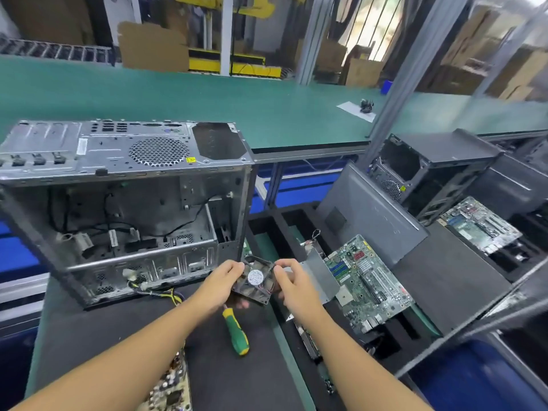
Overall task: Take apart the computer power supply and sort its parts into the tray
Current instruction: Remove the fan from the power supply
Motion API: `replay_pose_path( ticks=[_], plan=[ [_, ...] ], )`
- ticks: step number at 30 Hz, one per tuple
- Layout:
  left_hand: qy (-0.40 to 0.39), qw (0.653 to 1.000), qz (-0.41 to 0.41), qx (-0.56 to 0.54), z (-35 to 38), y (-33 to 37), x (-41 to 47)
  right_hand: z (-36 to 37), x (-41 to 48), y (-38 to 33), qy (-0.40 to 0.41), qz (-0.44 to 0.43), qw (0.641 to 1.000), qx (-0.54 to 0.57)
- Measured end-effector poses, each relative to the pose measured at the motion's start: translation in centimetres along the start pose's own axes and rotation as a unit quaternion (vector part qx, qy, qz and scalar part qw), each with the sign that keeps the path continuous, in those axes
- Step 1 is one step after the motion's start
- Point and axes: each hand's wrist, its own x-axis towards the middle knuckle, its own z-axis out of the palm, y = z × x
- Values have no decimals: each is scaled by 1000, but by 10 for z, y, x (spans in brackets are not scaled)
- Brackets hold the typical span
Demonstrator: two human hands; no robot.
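Note:
A small black cooling fan (255,280) with a round white label is held above the dark work mat. My left hand (221,284) grips its left edge and my right hand (292,281) grips its right edge. Below the fan a green and yellow screwdriver (236,332) lies on the mat. A beige power supply circuit board (170,387) shows at the bottom edge under my left forearm. To the right lies the black foam tray (268,226), with a green motherboard (366,284) and a grey metal cover (321,272) resting on it.
An emptied grey computer case (124,203) stands on the mat at the left, with loose cables (161,292) trailing from it. A dark side panel (367,215) leans at the right. More cases and a second motherboard (480,223) sit further right. A green bench (178,96) runs behind.

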Motion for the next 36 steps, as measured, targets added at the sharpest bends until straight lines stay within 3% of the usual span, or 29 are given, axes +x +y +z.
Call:
replay_pose_path(
  ticks=[5,11,17,21,24,28,32,36],
  plan=[
    [8,1000,-2,-26,29,2,19,-31,8,8,-17,-24,998,-56],
    [96,993,-3,-67,64,4,41,-67,22,10,-117,19,989,-88],
    [103,992,-39,-68,99,19,51,-96,38,27,-180,-34,969,-166],
    [88,989,-82,-82,110,22,51,-97,50,31,-153,-57,979,-120],
    [62,992,-108,-36,113,19,51,-102,57,36,-149,-55,984,-76],
    [91,989,-92,66,114,10,58,-121,71,37,-137,-71,975,-158],
    [152,980,-51,119,109,-1,68,-131,84,33,-147,-116,923,-337],
    [135,975,-56,168,101,-18,64,-121,92,30,-163,-175,823,-515]
  ],
)
